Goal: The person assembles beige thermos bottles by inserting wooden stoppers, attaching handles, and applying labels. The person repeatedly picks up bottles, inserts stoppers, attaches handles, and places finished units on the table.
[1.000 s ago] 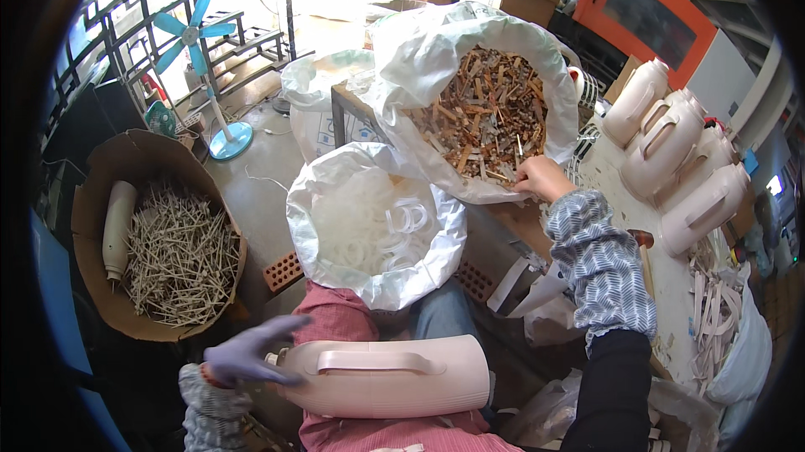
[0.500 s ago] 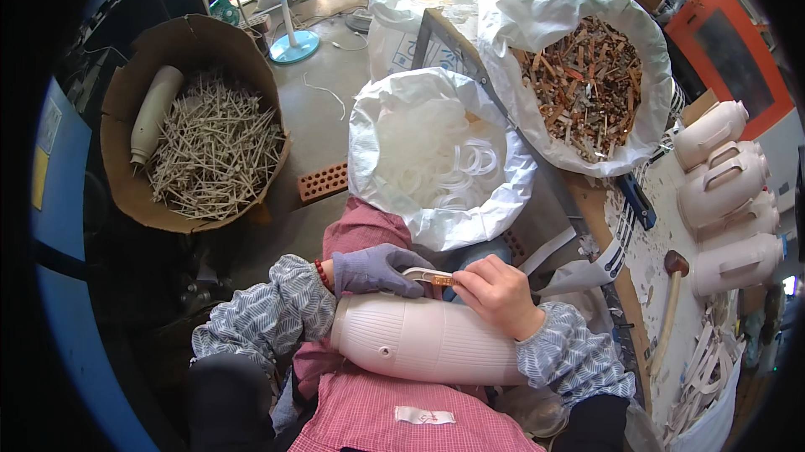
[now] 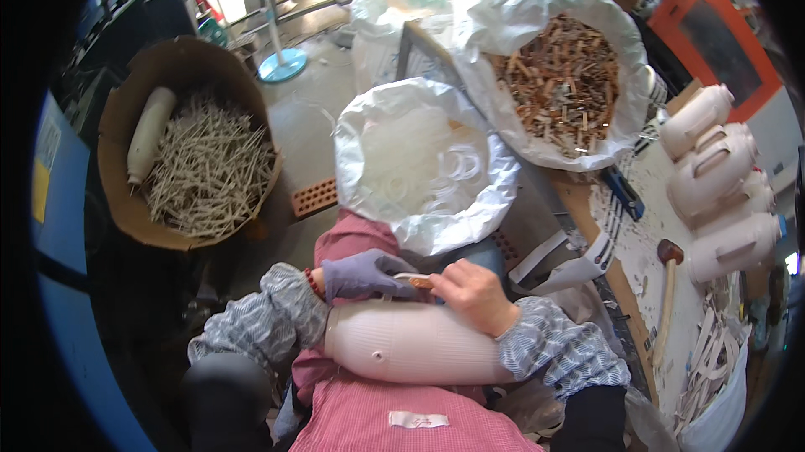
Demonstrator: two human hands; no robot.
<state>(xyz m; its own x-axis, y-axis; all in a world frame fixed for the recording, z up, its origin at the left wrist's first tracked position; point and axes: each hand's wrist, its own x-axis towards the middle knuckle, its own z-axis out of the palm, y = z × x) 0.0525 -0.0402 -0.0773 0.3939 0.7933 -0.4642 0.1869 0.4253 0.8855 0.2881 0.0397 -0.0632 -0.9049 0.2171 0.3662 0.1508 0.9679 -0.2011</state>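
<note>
Workbench (image 3: 635,244) frame right; lower centre, right hand (image 3: 476,296) pinches brown strip (image 3: 422,283) by jug (image 3: 419,343) handle (image 3: 407,276), gloved left hand (image 3: 359,276) clamped on handle, both backs up.

A round-sided brown cardboard box (image 3: 189,64) holds a heap of thin beige plastic sticks (image 3: 205,171) and a pale bottle-shaped piece (image 3: 152,135). Beyond it stands a light-blue pedestal fan (image 3: 283,65) (its top runs out of view). Just right of the box lies a perforated reddish brick (image 3: 315,197); left of it, a blue panel (image 3: 71,226). Far to its right, a wooden-handled hammer (image 3: 668,301) rests on a whitish desk (image 3: 633,242).
</note>
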